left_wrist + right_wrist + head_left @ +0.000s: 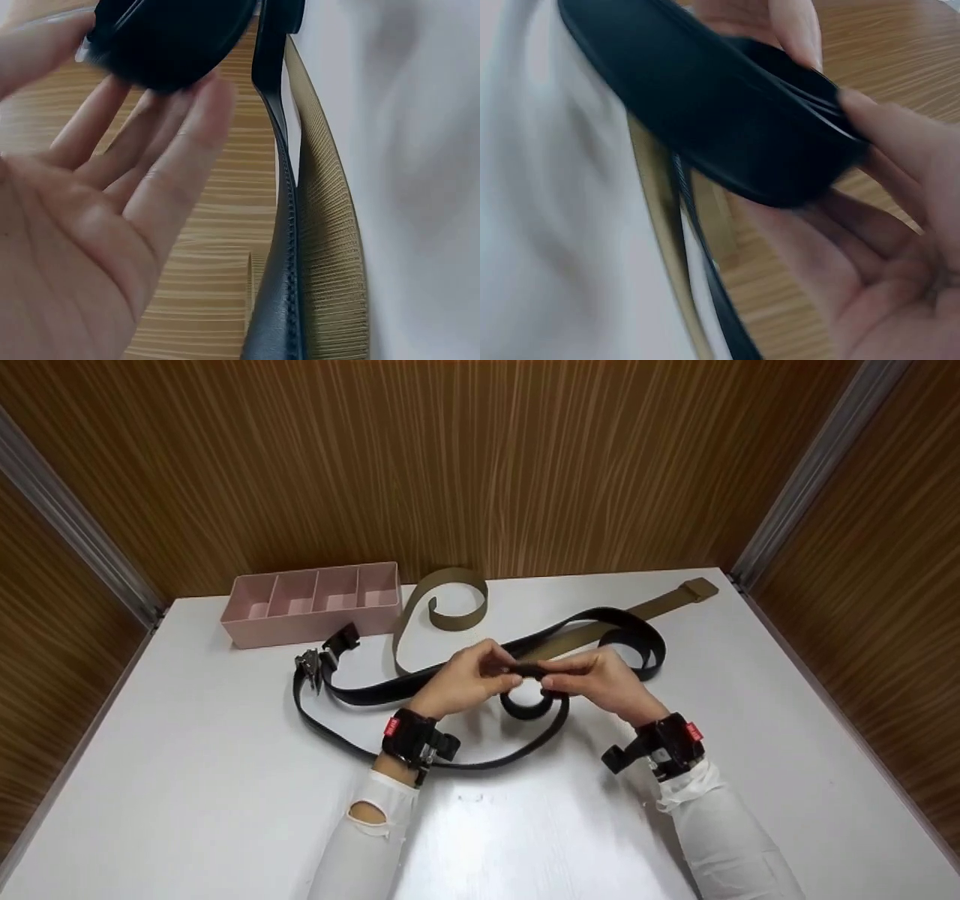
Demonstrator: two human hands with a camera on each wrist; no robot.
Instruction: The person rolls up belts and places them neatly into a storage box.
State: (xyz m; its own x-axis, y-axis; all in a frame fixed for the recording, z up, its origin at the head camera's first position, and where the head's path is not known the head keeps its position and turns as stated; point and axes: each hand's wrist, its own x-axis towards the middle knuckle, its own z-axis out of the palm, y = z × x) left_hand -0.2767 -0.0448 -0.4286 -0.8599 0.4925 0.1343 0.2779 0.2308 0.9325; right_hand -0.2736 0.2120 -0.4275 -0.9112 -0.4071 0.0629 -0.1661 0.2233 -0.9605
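Between both hands is a rolled-up end of a black leather belt (529, 711), raised above the table. My left hand (474, 681) pinches the coil from the left with thumb and fingers. From the other side my right hand (606, 684) pinches it too; the right wrist view shows several layers of the coil (727, 120) between thumb and fingers. The unrolled part curves along the front to a metal buckle (307, 664) at left. Behind the hands runs a second black belt (375, 693), looped at its right end. Beneath it lies a khaki webbing belt (664, 604).
A pink tray (322, 624) with several compartments stands at the back left. The khaki belt's curled end (457, 622) lies beside it. Wood-grain panels (480, 472) wall the white table (187, 780) at the back and sides.
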